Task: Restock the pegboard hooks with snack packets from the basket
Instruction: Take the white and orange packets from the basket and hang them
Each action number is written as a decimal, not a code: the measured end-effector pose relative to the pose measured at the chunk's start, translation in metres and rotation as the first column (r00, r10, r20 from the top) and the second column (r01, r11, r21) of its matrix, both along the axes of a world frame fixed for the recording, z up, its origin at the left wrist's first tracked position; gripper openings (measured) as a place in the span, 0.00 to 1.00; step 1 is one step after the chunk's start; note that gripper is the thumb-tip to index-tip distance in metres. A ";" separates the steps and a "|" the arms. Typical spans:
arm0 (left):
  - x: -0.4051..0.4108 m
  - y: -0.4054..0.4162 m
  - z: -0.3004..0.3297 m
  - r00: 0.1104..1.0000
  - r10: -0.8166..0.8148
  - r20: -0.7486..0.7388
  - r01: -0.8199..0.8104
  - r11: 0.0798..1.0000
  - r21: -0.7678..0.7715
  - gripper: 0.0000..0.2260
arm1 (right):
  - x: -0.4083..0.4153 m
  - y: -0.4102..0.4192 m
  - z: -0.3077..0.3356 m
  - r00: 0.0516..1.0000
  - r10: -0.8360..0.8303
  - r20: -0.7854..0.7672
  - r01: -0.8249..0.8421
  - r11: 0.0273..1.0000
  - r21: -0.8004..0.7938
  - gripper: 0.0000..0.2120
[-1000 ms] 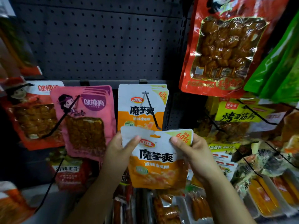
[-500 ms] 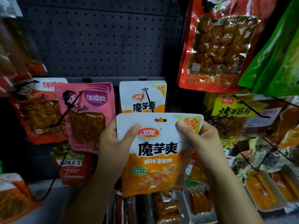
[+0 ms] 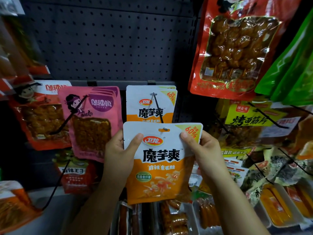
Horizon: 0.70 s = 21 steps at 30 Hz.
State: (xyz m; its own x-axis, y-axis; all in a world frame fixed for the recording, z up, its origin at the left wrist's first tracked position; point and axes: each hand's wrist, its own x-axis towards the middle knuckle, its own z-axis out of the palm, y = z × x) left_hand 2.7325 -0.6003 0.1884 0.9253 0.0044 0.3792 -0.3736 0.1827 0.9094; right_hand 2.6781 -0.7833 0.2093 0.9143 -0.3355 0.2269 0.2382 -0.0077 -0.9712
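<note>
Low in the centre of the frame, the left hand (image 3: 118,150) and right hand (image 3: 205,150) pinch the top corners of an orange-and-white snack packet (image 3: 160,167) held upright between them. Its hang hole meets the tip of a black hook (image 3: 157,109). Just behind, matching packets (image 3: 149,102) hang on the grey pegboard (image 3: 108,43).

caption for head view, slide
Both hands, left and right, hold an orange snack packet at the hook.
</note>
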 end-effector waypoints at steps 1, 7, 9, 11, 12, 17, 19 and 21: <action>0.004 0.001 -0.003 1.000 0.007 -0.005 -0.007 1.000 0.022 0.07 | 0.001 -0.003 -0.002 1.000 -0.002 -0.006 0.002 1.000 0.003 0.13; 0.026 0.005 -0.018 0.998 0.060 -0.024 -0.054 0.983 0.176 0.06 | 0.016 -0.015 -0.017 0.996 -0.065 -0.054 0.061 0.996 -0.063 0.07; 0.037 0.002 -0.017 0.995 0.098 -0.010 -0.093 0.971 0.219 0.04 | 0.027 -0.016 -0.017 0.995 -0.089 -0.050 0.084 0.993 -0.085 0.06; 0.050 -0.003 -0.014 0.989 0.148 0.016 -0.147 0.947 0.284 0.03 | 0.042 -0.018 -0.016 0.992 -0.117 -0.045 0.110 0.986 -0.125 0.08; 0.058 -0.006 -0.013 0.985 0.173 0.026 -0.173 0.933 0.316 0.05 | 0.050 -0.019 -0.016 0.991 -0.124 -0.047 0.117 0.983 -0.142 0.10; 0.094 -0.030 -0.009 0.952 0.304 -0.045 -0.269 0.894 0.358 0.11 | 0.093 -0.020 -0.015 0.984 -0.173 -0.049 0.160 0.968 -0.194 0.17; 0.107 -0.039 -0.007 0.941 0.330 -0.082 -0.282 0.893 0.352 0.14 | 0.110 -0.020 -0.015 0.974 -0.220 -0.046 0.207 0.958 -0.200 0.16; 0.120 -0.045 -0.003 0.929 0.356 -0.101 -0.301 0.886 0.353 0.14 | 0.126 -0.020 -0.014 0.960 -0.276 -0.054 0.256 0.936 -0.242 0.14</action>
